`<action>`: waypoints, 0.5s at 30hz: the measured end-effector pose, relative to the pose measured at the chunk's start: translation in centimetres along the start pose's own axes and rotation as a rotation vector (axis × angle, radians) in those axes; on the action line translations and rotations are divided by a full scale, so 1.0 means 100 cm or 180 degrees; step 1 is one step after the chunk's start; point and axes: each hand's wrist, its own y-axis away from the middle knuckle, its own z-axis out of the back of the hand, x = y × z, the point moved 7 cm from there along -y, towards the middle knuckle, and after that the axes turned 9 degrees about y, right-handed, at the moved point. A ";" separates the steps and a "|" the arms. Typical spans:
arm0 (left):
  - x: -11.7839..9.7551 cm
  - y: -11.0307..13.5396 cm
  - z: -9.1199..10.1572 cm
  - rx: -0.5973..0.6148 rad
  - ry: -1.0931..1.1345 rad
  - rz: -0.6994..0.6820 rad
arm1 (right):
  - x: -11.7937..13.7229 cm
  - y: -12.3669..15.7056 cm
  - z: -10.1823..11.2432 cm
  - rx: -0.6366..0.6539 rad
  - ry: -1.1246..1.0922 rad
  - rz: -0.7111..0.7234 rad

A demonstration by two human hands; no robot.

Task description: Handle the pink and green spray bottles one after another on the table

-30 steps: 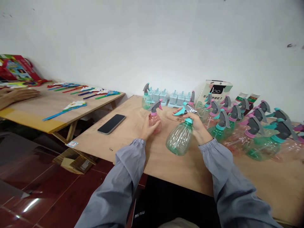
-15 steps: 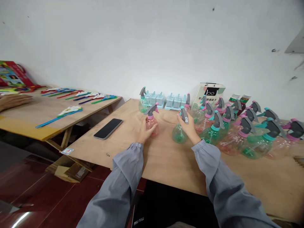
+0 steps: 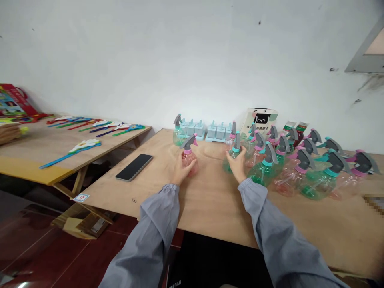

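My left hand (image 3: 181,169) is wrapped round the belly of a pink spray bottle (image 3: 189,155) that stands upright on the wooden table (image 3: 210,200). My right hand (image 3: 237,165) grips a green spray bottle (image 3: 235,154) with a teal collar and grey trigger head, standing upright on the table just left of the crowd of bottles. Both arms wear grey sleeves.
Several pink and green spray bottles (image 3: 300,168) lie and stand at the right. A black phone (image 3: 134,167) lies at the left. Another green bottle (image 3: 177,132), light blue moulds (image 3: 207,130) and a white box (image 3: 259,120) line the wall. A second table (image 3: 45,148) holds coloured sticks.
My right hand carried the green bottle away from me and set it upright near the other bottles. My left hand stayed on the pink bottle. Another person's hand at far left is gone from view.
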 end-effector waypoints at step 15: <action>-0.025 0.020 -0.023 0.0829 -0.0033 -0.0450 | 0.089 0.050 0.013 0.0414 -0.0745 0.1312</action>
